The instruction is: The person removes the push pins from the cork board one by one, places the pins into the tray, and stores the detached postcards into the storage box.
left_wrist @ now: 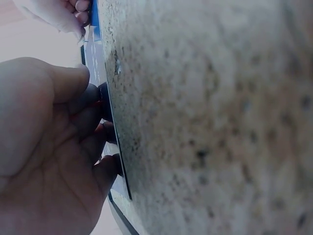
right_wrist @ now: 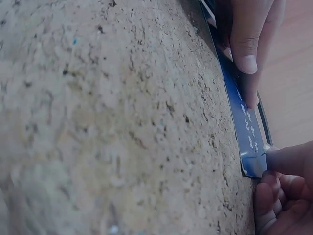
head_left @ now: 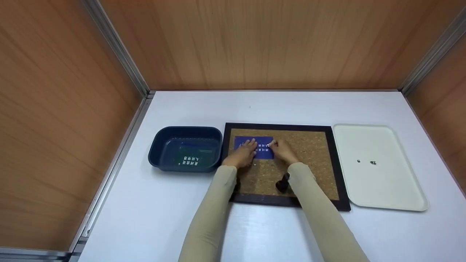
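Observation:
A blue card [head_left: 265, 154] with white printed characters lies on the cork board [head_left: 309, 153], which has a dark frame. Spread fingers of my left hand [head_left: 242, 154] press on the left part of the card; in the left wrist view the left fingertips [left_wrist: 113, 164] reach over its near edge. At the card's right edge, my right hand [head_left: 285, 151] pinches a small whitish push pin [head_left: 269, 145] between thumb and fingers. The right wrist view shows the right thumb [right_wrist: 288, 159] at the card's corner, with the pin mostly hidden by the fingertips.
To the left stands a dark blue bin [head_left: 156, 160] with another printed card [head_left: 194, 156] inside. On the right is a pale tray [head_left: 386, 189] with a few tiny metallic pieces [head_left: 373, 162]. A small shiny speck [head_left: 255, 164] sits on the cork below the card. Wooden panels [head_left: 269, 47] enclose the table.

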